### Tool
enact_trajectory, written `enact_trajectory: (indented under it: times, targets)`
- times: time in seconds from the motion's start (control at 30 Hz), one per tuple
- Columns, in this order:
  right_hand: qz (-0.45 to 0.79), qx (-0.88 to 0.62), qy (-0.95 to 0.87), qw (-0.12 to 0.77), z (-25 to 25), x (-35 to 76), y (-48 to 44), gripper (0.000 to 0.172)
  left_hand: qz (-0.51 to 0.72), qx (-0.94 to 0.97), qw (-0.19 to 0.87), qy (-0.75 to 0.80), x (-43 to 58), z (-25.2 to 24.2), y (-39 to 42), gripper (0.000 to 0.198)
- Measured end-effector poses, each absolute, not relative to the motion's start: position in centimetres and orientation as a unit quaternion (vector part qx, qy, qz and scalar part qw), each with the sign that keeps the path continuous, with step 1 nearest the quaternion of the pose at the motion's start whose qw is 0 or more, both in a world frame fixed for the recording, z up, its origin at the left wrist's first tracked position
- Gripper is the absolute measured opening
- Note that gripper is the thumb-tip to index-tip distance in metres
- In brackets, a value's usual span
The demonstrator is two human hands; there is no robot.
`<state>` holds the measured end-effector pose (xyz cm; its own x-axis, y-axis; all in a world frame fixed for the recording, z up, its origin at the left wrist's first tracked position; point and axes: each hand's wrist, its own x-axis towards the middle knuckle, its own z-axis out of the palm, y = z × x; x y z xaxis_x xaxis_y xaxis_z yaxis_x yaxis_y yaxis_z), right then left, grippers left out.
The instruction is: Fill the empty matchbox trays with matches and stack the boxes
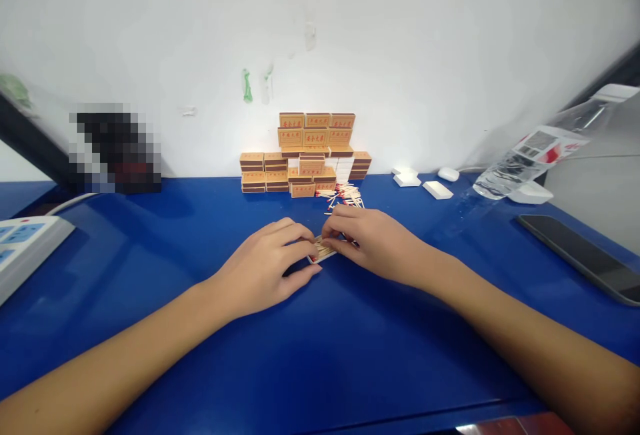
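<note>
Both my hands meet at the middle of the blue table (310, 355). My left hand (267, 265) and my right hand (373, 241) pinch a small white matchbox tray filled with red-tipped matches (321, 250) between their fingertips. Just beyond my right hand lies a loose pile of matches (347, 196). Behind it, against the white wall, stands a stack of tan matchboxes (307, 155).
Several white empty trays (437, 189) lie at the back right beside a tilted plastic water bottle (520, 165). A dark phone (583, 255) rests at the right edge. A white power strip (23, 241) sits at the left edge.
</note>
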<state>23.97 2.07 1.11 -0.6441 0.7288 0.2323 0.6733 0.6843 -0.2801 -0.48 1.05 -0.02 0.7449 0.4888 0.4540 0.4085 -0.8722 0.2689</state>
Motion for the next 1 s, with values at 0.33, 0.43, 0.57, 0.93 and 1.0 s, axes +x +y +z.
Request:
enact_trajectory:
  times: [0.33,0.43,0.57,0.93,1.0]
  targets:
    - [0.105,-0.383,-0.901,0.172,1.1,23.9,1.9,0.01,0.235,0.929,0.068,0.276,-0.4,-0.1,1.1,0.014]
    - [0.102,-0.403,-0.892,0.177,1.1,23.8,1.9,0.011,0.231,0.931,0.065,0.275,-0.4,-0.1,1.1,0.015]
    - [0.075,-0.428,-0.881,0.189,1.9,24.3,2.0,0.011,0.243,0.93,0.064,0.267,-0.3,0.1,1.0,0.014]
    - [0.077,-0.492,-0.865,0.061,3.7,26.7,2.1,0.026,0.239,0.93,0.054,0.276,-0.4,0.0,1.2,0.016]
    - [0.076,-0.498,-0.863,0.045,3.4,26.4,1.9,0.019,0.235,0.928,0.057,0.284,-0.4,0.0,1.2,0.018]
